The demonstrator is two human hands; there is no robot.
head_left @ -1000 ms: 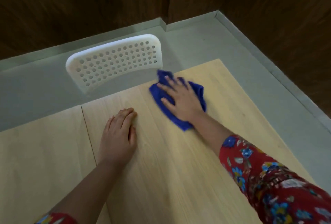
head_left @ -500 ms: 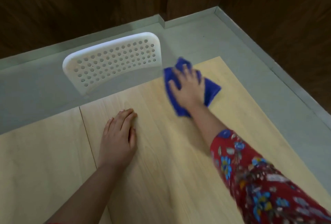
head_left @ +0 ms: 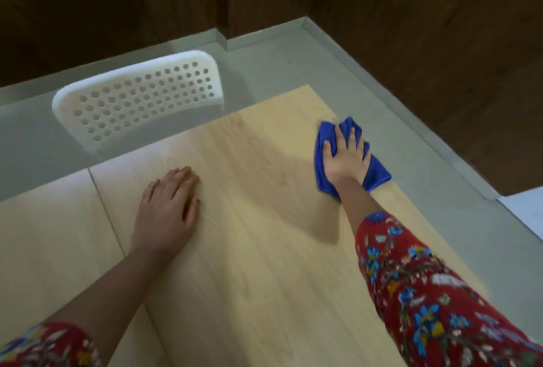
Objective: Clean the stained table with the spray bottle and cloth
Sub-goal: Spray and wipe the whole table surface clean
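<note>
A blue cloth (head_left: 379, 172) lies bunched on the light wooden table (head_left: 264, 249), close to its far right edge. My right hand (head_left: 345, 158) presses flat on the cloth with straight, spread fingers. My left hand (head_left: 167, 214) rests palm down on the table, to the left of the cloth and nearer to me, and holds nothing. Faint smears show on the wood between the two hands. No spray bottle is in view.
A white perforated chair back (head_left: 138, 99) stands just beyond the table's far edge on the left. A seam (head_left: 102, 202) splits the tabletop left of my left hand. Grey floor (head_left: 411, 131) and dark wood walls surround the table's far right corner.
My right hand has slid the blue cloth to the right, from beside the chair toward the table's right edge. My left hand has stayed in place.
</note>
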